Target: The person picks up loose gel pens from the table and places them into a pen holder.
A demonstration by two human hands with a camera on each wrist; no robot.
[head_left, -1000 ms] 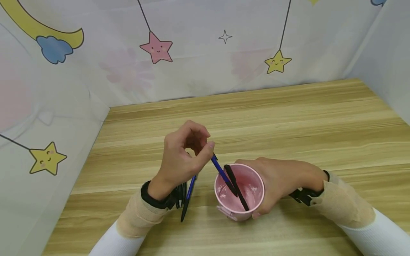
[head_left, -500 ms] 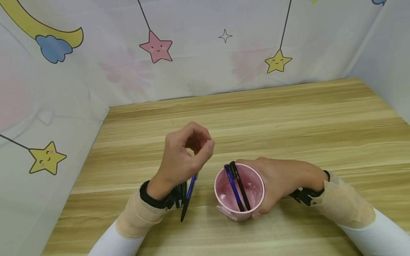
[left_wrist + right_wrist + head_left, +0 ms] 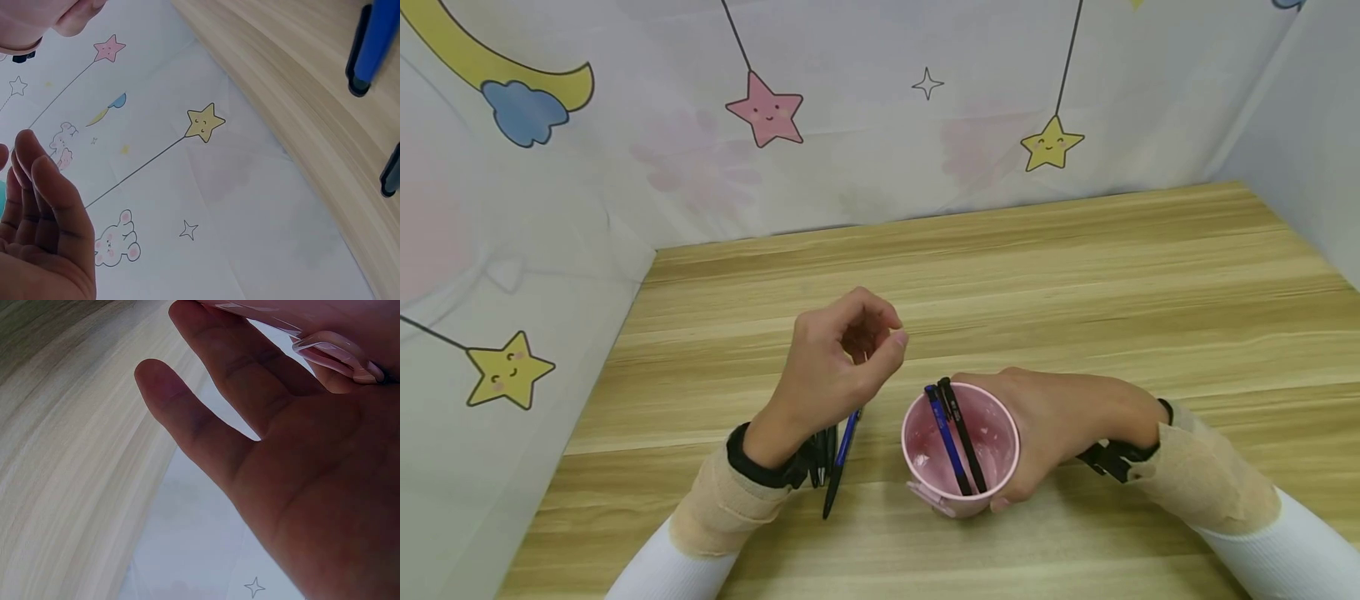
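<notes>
A pink cup (image 3: 997,425) with a small side handle stands on the table in the head view. My right hand (image 3: 1052,421) grips its right side; in the right wrist view, the fingers (image 3: 240,369) reach toward the cup wall. Inside the cup, a blue pen (image 3: 949,440) and a black pen (image 3: 967,437) lean side by side. Up and to the left of the cup hovers my left hand (image 3: 835,367), its fingers loosely curved with nothing between them. Below that hand, a blue pen with a black end (image 3: 841,467) lies beside several black pens (image 3: 822,460), partly hidden by the wrist.
The wood-grain table (image 3: 1075,275) reaches back to a white cloth wall (image 3: 865,167) printed with stars, a moon and clouds. Another cloth wall (image 3: 535,275) rises along the left side.
My left hand has let go of the blue pen, which dropped into the cup beside the black one. Since then the left hand has shifted slightly right. The right hand stays on the cup.
</notes>
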